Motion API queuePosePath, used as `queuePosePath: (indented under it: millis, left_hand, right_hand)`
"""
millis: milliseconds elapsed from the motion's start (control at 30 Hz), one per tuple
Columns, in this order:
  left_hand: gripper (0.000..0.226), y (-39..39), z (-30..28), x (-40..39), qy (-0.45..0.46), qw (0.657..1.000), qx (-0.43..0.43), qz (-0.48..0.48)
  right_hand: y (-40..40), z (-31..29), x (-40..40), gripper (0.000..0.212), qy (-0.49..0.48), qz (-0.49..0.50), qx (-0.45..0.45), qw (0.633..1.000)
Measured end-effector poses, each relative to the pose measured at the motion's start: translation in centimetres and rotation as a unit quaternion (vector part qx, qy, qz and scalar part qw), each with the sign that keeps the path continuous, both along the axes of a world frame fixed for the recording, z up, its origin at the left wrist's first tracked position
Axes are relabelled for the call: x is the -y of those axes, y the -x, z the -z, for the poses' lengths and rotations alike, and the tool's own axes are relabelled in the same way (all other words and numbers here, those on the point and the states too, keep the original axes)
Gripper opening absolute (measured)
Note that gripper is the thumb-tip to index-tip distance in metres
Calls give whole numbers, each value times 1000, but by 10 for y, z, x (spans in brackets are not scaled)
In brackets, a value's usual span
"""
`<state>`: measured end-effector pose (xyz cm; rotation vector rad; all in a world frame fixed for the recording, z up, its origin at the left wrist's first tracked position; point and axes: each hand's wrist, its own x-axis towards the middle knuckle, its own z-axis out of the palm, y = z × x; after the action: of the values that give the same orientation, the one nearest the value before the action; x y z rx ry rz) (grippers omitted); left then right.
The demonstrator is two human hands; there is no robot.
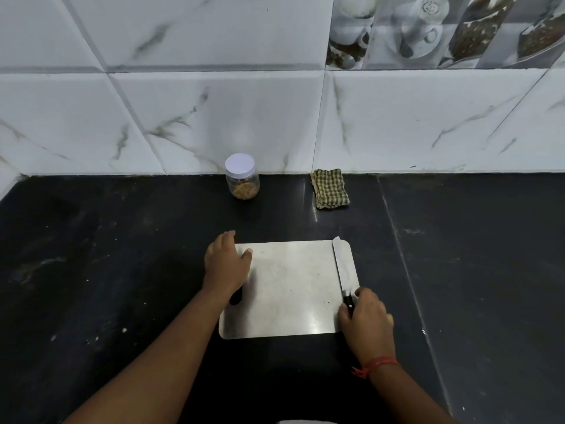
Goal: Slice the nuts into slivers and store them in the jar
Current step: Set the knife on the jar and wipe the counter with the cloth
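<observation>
A steel cutting board (290, 289) lies flat on the black counter in front of me, bare but for a few crumbs. My left hand (226, 264) holds its left edge, thumb on top and fingers over the rim. A knife (341, 264) lies along the board's right side, blade pointing away. My right hand (365, 322) grips its black handle. A clear jar (242, 176) with a white lid on stands at the back by the wall, holding tan nut slivers at its bottom.
A folded green checked cloth (329, 188) lies against the wall to the right of the jar. The black counter (122, 255) spreads out on both sides of the board. White marble tiles (214, 117) back the counter.
</observation>
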<state>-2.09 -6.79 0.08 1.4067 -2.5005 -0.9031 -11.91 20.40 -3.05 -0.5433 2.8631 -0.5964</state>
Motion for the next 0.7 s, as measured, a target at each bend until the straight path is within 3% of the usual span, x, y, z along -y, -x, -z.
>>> queuePosePath:
  millis: [167,300,467,700]
  left_hand:
    - [70,12,-2,13,18,1000,-8,18]
    - [79,28,-6,15,12,999,-15,27]
    - [89,51,-17,38,14,999,-45,17]
    - [102,84,-26,86,-18,992,-119,-30]
  right_hand:
    - [7,1,12,33,-17,-27,-97,995]
    - [21,-11,46,40,-6,-81,-120,989]
    - [47,-23,106,51,37,-136,-86,986]
    - [80,-41,201,56,147,-216,50,964]
